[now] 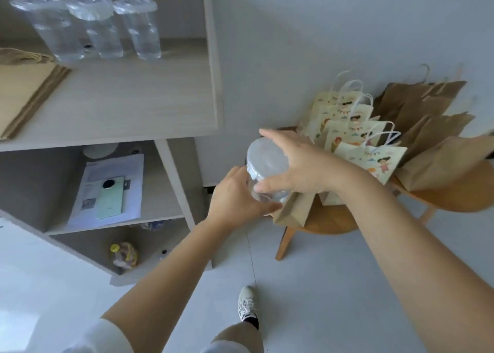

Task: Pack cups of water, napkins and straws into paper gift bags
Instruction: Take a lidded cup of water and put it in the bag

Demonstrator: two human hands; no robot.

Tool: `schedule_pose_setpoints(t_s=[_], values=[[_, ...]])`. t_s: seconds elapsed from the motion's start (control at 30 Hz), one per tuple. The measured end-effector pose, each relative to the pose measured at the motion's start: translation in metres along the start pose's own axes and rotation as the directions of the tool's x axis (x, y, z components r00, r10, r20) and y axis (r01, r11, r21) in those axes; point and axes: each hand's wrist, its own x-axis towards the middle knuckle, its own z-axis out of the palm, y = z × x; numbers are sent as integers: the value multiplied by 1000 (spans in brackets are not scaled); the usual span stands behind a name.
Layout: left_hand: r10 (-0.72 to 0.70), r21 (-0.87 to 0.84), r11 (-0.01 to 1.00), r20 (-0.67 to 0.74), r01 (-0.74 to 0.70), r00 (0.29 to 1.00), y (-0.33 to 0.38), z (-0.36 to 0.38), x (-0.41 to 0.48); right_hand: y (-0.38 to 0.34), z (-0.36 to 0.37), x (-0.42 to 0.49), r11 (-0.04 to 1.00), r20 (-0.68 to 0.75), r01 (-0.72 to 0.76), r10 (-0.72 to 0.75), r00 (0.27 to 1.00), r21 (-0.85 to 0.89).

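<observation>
With both my left hand (235,192) and right hand (299,163) wrapped round one cup (267,171) at the stool's (328,219) front edge beside a brown bag (294,208), three cups (93,29) wait on the shelf (120,98).

Between your two hands sits a clear plastic cup of water (267,171) with a frosted white film lid. Just right of your grip stand cream paper gift bags (371,157) printed with cartoon children and coloured bunting; plain brown kraft bags (438,144) lie beyond them on the orange-brown wooden stool (331,219).
</observation>
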Motion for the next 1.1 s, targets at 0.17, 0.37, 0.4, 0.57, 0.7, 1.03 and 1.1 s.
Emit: schedule_pose_setpoints(t_s=[0.17, 0.37, 0.4, 0.57, 0.7, 1.03, 1.1], values=[[40, -85, 996, 241, -20, 970, 6, 71, 33, 75, 0, -5, 989, -101, -139, 143, 985, 44], [-129, -115, 975, 405, 190, 905, 4, 135, 101, 158, 0, 11, 963, -289, -253, 269, 919, 94], [-219, -42, 968, 337, 247, 916, 8, 144, 110, 168, -2, 15, 961, -298, -261, 275, 914, 86], [-464, 279, 873, 220, 401, 858, 23, 177, 152, 207, -14, 35, 964, -306, -245, 264, 915, 99], [-576, 335, 793, 142, 508, 805, 20, 196, 179, 230, -23, 49, 968, -274, -218, 245, 930, 125], [-543, 730, 632, 179, 260, 820, 16, 190, 204, 286, -97, 104, 993, -242, -45, 71, 968, 112], [-505, 777, 610, 229, 156, 832, 14, 182, 209, 289, -116, 119, 992, -274, -9, 44, 961, 128]])
